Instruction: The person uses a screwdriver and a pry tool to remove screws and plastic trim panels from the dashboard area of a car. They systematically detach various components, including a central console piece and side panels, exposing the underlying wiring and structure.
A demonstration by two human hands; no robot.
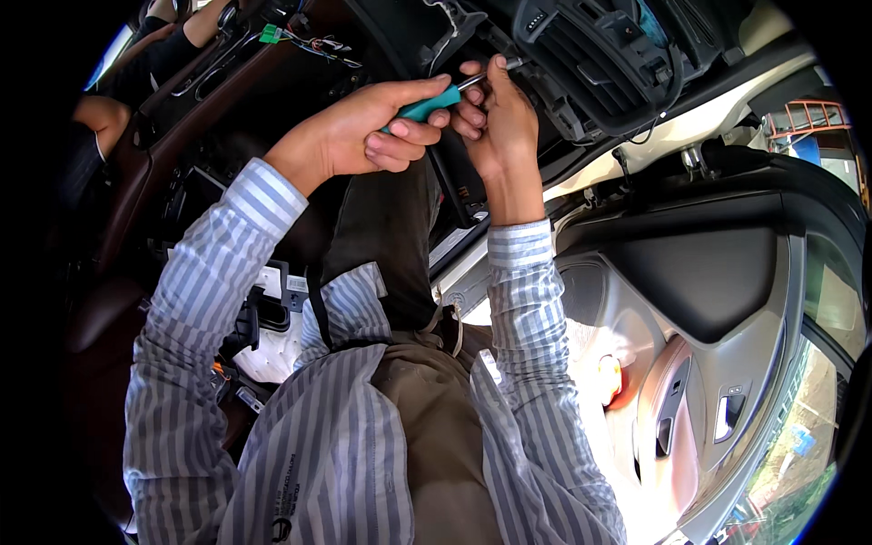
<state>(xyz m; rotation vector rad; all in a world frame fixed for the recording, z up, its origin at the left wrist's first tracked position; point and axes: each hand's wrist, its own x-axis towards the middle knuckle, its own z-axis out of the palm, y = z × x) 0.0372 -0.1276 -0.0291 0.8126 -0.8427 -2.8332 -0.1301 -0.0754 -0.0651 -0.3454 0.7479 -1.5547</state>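
Note:
My left hand (368,127) is closed around the teal handle of a screwdriver (434,104), near the top centre of the head view. Its metal shaft runs up and right toward the underside of a black car dashboard (545,82). My right hand (498,113) pinches the shaft near its tip, fingers curled against the dashboard panel. Just right of the hands a black air vent (595,50) hangs loose from the dashboard. Both forearms wear grey striped sleeves. The screwdriver tip is hidden behind my right fingers.
An open car door (718,363) with grey and tan trim, handle and window switches fills the right side. Loose wires with a green connector (270,34) hang at the upper left. Another person's arm (100,118) rests at the far left. A white part (272,336) lies below my left sleeve.

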